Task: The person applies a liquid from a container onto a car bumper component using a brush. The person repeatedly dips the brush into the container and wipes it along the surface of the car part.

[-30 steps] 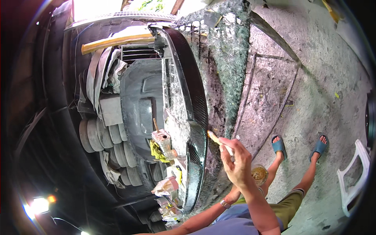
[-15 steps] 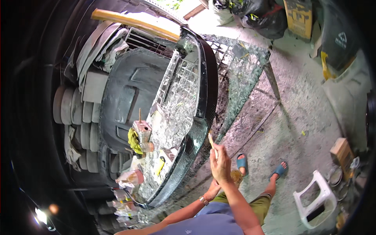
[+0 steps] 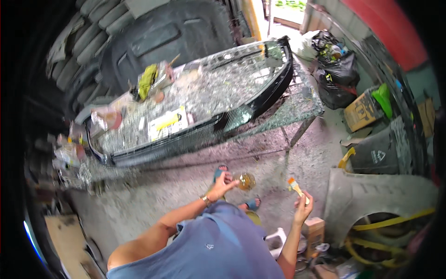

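My left hand point(image 3: 224, 186) is closed on a see-through cup point(image 3: 245, 182) with amber liquid, held out over the floor near my feet. In my right hand point(image 3: 304, 208) is a paintbrush point(image 3: 295, 186) with a pale handle, its orange-and-white bristle end pointing up and left. Both hands are apart, on the near side of the worktable. Along that table's near edge lies a long, curved black car bumper piece point(image 3: 237, 117) with a glossy carbon-fibre weave. Neither the brush nor the cup touches it.
The speckled worktable point(image 3: 204, 88) carries a yellow-green cloth point(image 3: 147, 81), a pink-topped tub point(image 3: 106, 118) and a yellow tool point(image 3: 167, 121) on paper. Black bags point(image 3: 339, 79) and a cardboard box point(image 3: 361, 113) stand right. A grey car fender point(image 3: 357, 193) sits at lower right.
The view has turned to the right. My hands have separated: the brush has moved away from the bumper piece to the right, and the cup shows more fully in my left hand.
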Available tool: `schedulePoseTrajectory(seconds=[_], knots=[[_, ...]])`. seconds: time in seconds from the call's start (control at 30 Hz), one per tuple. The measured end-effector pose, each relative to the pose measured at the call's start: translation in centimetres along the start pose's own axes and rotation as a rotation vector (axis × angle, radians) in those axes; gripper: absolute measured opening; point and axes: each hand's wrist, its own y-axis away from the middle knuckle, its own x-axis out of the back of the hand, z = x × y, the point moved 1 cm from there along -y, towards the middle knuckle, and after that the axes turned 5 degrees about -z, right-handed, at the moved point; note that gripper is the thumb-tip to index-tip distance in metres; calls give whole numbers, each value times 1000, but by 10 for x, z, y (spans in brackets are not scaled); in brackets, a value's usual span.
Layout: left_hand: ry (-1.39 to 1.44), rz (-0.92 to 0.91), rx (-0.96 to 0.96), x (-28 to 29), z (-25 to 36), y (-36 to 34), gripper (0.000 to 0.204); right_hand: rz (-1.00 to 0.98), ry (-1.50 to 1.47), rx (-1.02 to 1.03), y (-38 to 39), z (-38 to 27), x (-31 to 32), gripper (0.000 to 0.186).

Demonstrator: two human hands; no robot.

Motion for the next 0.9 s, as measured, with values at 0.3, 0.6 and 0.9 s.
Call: schedulePoseTrajectory(seconds=[0.3, 0.6, 0.9], knots=[[385, 358, -86, 32, -15, 93, 53, -253, 972, 211, -5, 47, 78, 26], [710, 790, -171, 100, -110, 189, 55, -348, 938, 8, -37, 115, 79, 26], [858, 985, -7, 121, -233, 268, 66, -309, 793, -398, 11, 151, 97, 19]])
